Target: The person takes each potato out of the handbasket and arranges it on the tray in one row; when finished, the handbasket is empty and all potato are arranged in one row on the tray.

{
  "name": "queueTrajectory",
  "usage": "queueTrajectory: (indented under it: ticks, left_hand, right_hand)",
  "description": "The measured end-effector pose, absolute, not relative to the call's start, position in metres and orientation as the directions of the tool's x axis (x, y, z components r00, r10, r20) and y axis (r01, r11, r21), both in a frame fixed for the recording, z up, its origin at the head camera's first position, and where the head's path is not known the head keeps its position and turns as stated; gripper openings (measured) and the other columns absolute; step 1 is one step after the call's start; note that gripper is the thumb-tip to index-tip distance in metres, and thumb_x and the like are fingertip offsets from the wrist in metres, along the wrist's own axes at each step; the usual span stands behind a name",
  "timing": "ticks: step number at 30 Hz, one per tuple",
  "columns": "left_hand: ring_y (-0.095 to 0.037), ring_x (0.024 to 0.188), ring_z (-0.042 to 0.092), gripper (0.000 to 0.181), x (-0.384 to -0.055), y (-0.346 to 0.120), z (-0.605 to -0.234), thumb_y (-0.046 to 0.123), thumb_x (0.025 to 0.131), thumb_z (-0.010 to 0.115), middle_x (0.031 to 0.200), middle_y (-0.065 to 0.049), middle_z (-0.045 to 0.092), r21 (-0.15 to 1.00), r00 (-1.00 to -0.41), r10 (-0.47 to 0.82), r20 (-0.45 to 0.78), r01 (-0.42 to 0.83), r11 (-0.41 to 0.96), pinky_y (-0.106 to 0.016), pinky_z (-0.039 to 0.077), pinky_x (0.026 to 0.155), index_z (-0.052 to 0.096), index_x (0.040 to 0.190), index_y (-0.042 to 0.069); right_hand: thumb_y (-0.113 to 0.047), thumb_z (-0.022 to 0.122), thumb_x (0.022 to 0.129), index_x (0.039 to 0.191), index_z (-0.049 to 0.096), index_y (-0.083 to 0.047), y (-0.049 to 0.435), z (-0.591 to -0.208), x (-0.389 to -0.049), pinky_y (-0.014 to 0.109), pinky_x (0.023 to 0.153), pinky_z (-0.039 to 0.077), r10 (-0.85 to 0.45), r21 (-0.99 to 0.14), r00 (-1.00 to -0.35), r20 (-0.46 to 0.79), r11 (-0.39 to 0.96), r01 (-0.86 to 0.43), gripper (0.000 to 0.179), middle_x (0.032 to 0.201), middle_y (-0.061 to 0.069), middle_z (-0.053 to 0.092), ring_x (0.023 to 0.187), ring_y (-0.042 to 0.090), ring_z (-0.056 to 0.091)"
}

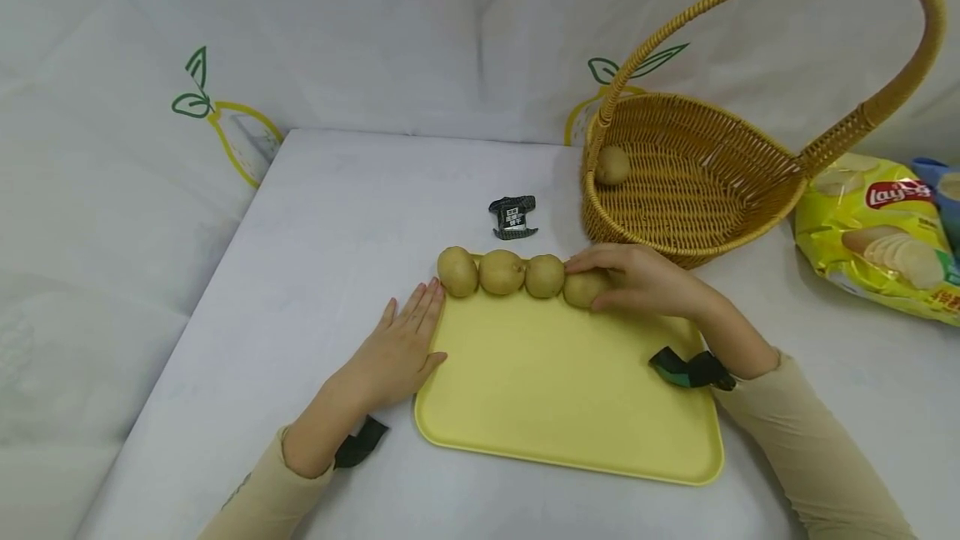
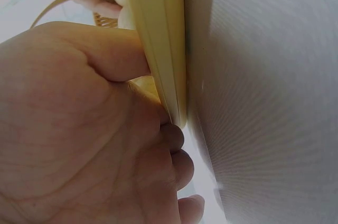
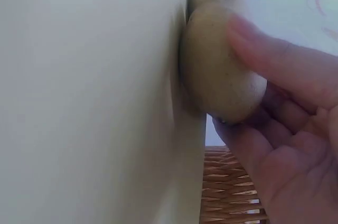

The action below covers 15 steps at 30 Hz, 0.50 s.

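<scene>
Along the far edge of a yellow tray [image 1: 558, 382] lies a row of round tan potatoes [image 1: 502, 272]. My right hand [image 1: 637, 277] grips the rightmost potato [image 3: 216, 68] between thumb and fingers; in the right wrist view it rests on the tray, with another potato just beyond it. My left hand [image 1: 397, 352] lies at the tray's left side with its fingers extended toward the leftmost potato [image 1: 457, 272]. In the left wrist view, the left thumb [image 2: 113, 52] touches the tray's rim.
Behind the tray on the right stands a wicker basket [image 1: 675, 227] with a tall handle and one potato [image 1: 612, 166] inside. Yellow Lay's chips [image 1: 885, 232] lie right of it. A small black packet [image 1: 513, 217] sits beyond the tray. Dark bands [image 1: 690, 369] are by both wrists.
</scene>
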<state>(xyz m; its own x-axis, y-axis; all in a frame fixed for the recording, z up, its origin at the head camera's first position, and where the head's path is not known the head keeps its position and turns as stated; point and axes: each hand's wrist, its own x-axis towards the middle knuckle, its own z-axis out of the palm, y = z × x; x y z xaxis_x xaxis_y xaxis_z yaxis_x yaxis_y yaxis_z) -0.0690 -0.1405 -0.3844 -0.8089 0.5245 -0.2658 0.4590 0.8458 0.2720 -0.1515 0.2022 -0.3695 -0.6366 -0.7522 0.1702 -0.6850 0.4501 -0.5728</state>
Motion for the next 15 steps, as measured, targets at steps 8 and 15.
queueTrajectory:
  ticks: [8, 15]
  left_hand:
    - [-0.030, 0.143, -0.001, 0.074, -0.0691, -0.1410, -0.3850, 0.030, 0.099, 0.047, 0.156, -0.018, 0.002, 0.281, -0.808, 0.522, -0.275, 0.452, 0.847, -0.054, 0.007, 0.111, 0.006, 0.148, -0.007]
    - [-0.030, 0.143, -0.001, 0.074, -0.0695, -0.1407, -0.3863, 0.030, 0.099, 0.047, 0.156, -0.018, 0.001, 0.274, -0.807, 0.525, -0.271, 0.458, 0.846, -0.054, 0.008, 0.111, 0.006, 0.148, -0.007]
  right_hand:
    - [-0.003, 0.082, 0.069, 0.116, 0.065, -0.003, 0.2016, -0.3722, -0.1521, 0.009, 0.094, 0.032, -0.737, -0.591, -0.651, 0.181, 0.447, -0.671, 0.050, 0.117, 0.008, 0.064, 0.111, 0.025, 0.056]
    - [-0.005, 0.080, 0.072, 0.117, 0.065, -0.003, 0.1983, -0.3688, -0.1507, 0.016, 0.095, 0.036, -0.750, -0.543, -0.635, 0.184, 0.461, -0.702, 0.048, 0.121, 0.009, 0.063, 0.113, 0.027, 0.056]
